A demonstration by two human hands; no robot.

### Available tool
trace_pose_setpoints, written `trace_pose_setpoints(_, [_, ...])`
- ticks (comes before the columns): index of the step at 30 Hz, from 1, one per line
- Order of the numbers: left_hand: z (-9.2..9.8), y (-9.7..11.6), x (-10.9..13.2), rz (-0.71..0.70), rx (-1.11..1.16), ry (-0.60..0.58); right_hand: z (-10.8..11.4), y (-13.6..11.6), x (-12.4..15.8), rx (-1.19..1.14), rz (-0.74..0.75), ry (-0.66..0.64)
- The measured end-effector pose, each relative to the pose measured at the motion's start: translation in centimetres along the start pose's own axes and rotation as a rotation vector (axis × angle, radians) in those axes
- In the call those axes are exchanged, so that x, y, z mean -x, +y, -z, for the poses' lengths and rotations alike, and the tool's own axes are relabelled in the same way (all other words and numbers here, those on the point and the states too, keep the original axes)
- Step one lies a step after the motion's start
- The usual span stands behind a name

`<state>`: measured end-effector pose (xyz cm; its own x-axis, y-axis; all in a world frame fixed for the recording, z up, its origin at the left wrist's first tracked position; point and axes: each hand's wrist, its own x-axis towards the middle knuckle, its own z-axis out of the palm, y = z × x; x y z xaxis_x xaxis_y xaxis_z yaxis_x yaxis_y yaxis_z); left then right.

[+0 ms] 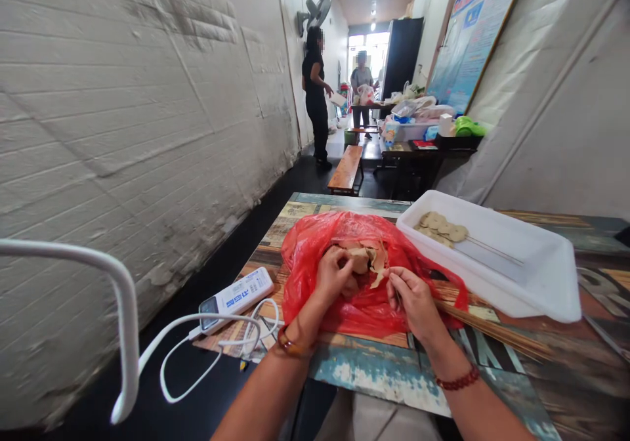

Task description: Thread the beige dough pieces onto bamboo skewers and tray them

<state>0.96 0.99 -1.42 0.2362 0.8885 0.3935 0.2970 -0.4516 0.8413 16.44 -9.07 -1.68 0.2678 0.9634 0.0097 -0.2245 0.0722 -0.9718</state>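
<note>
Head view: pinches a brown piece [360, 261] in the left hand [335, 273] and a pale strip [378, 272] in the right hand [409, 296], at the mouth of the red bag [354, 313]. From the bag, shows a tray [529, 287] with skewered slices [443, 227] at three o'clock, sticks [497, 331] at four, a white device [242, 296] at nine.

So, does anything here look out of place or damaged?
The white device seems to jut past the left edge of the table, its cable looping off the side, so it might get knocked. The left wall looks flaked near its base.
</note>
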Motion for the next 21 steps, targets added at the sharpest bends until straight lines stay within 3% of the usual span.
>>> trace_pose_setpoints(5, [1.3,0.2,0.1,0.332,0.611,-0.024,0.3,0.2,0.4,0.018,0.015,0.002])
trace_pose_setpoints(10, [1.6,0.9,0.2,0.484,0.938,-0.091,0.5,0.3,0.8,0.156,0.031,0.014])
trace_pose_setpoints(14, [1.7,1.2,0.1,0.51,1.048,-0.085,0.4,0.1,1.3,0.295,0.076,-0.054])
trace_pose_setpoints(21, [1.8,1.5,0.1,0.426,1.064,-0.07,-0.6,0.1,1.9,0.484,0.175,-0.121])
